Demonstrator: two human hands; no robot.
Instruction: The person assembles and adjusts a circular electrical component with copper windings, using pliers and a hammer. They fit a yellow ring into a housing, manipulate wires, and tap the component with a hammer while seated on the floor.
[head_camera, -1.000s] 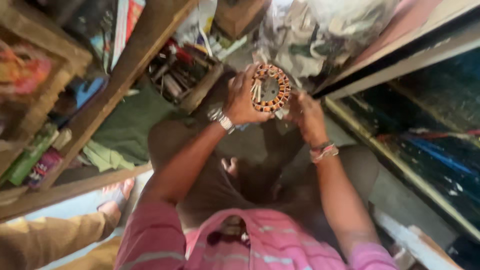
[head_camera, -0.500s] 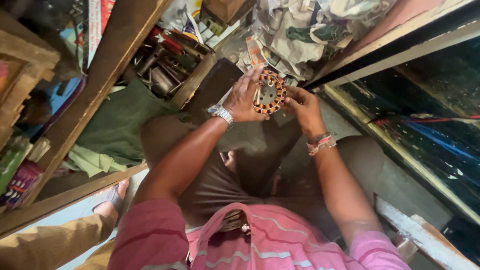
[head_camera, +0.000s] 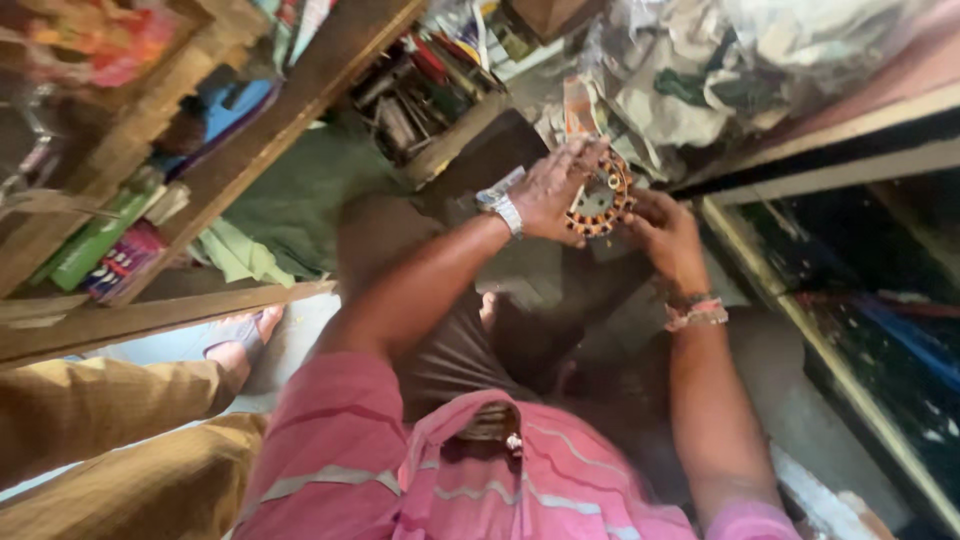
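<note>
1. Round copper-wound coil ring (head_camera: 600, 200), orange-brown windings around a grey centre, held up in front of the person, above the lap and between both hands
2. Left hand (head_camera: 548, 188) wraps over the ring's left and upper edge, fingers curled closed on it; a metal wristwatch (head_camera: 503, 207) sits on that wrist
3. Right hand (head_camera: 668, 232) closes on the ring's right and lower side, fingers bent around the rim; how tight the grip is can't be told, frame is motion-blurred. Beaded bracelet (head_camera: 697, 311) on that wrist
4. Pink striped shirt (head_camera: 480, 470) fills the bottom centre, dark trousers beneath the forearms
5. Just behind the ring: heap of crumpled grey-white plastic and paper (head_camera: 700, 70)
6. Upper left of the ring: open wooden tray of tools and small parts (head_camera: 420, 90), with green cloth (head_camera: 290, 200) beside it
7. Slanted wooden shelf frame (head_camera: 270, 120) on the left, green packets (head_camera: 90, 240) under it
8. Right side: dark glass-fronted cabinet (head_camera: 860, 290)
9. Bottom left: another person's leg in tan trousers (head_camera: 110, 440), bare foot (head_camera: 240, 345) near the shelf
</note>
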